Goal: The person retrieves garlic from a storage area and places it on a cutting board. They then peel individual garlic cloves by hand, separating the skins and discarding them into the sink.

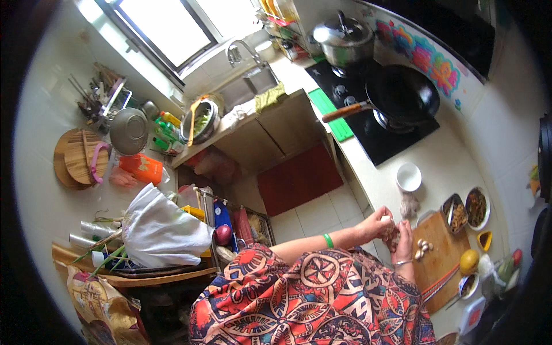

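My left hand, with a green band at its wrist, holds what looks like a garlic bulb between its fingers. Close against it, my right hand, wearing a silver bracelet, has its fingers on the same bulb; the grip is partly hidden. Beside my right hand lies a wooden cutting board with several pale garlic cloves on it. Beyond my hands, a whitish-purple bulb or small bundle rests on the counter near a white bowl.
A wok and a lidded steel pot stand on the gas hob. Filled dishes and a yellow fruit are by the board. A sink lies farther off. At left, a white cloth covers things on a shelf.
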Available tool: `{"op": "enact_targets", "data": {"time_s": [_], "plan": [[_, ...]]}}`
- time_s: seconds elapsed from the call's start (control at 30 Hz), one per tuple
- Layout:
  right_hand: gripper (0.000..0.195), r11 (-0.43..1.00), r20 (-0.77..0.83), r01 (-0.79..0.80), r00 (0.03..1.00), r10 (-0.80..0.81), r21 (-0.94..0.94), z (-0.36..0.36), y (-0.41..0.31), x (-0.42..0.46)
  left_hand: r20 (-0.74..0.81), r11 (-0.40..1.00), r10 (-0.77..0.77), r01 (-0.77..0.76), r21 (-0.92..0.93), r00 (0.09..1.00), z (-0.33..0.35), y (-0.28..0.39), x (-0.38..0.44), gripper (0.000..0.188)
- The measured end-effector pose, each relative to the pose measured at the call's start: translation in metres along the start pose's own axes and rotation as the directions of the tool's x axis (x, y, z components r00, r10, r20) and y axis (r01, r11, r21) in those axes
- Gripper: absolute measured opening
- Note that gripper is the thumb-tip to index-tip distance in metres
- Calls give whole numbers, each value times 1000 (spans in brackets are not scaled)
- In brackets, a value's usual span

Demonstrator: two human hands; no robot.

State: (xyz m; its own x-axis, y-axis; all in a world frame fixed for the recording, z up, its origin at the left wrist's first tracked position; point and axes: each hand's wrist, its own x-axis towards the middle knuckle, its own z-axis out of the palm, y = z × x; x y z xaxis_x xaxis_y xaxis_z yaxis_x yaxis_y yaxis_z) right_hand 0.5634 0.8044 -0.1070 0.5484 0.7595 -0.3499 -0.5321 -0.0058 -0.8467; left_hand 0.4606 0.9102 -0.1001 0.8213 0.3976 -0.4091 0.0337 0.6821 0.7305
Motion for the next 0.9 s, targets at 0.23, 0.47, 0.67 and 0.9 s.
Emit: {"op": "enact_targets", "data": {"time_s": [0.23,0.47,0.67,0.9], "plan": [[22,982,172,-131,973,153,-134,16,-11,5,-126,1000,-4,2,-21,992,-9,19,-11,20],[12,660,310,401,915,-258,-635,23,-2,25,-253,990,67,-33,134,965,-17,20,-17,22],[12,429,323,417,905,-278,-801,37,-18,20,-249,947,123,-39,318,961,-18,23,-13,22],[12,387,261,383,906,-333,-839,37,-17,21,-180,936,120,-51,349,976,-19,20,-11,23]]}}
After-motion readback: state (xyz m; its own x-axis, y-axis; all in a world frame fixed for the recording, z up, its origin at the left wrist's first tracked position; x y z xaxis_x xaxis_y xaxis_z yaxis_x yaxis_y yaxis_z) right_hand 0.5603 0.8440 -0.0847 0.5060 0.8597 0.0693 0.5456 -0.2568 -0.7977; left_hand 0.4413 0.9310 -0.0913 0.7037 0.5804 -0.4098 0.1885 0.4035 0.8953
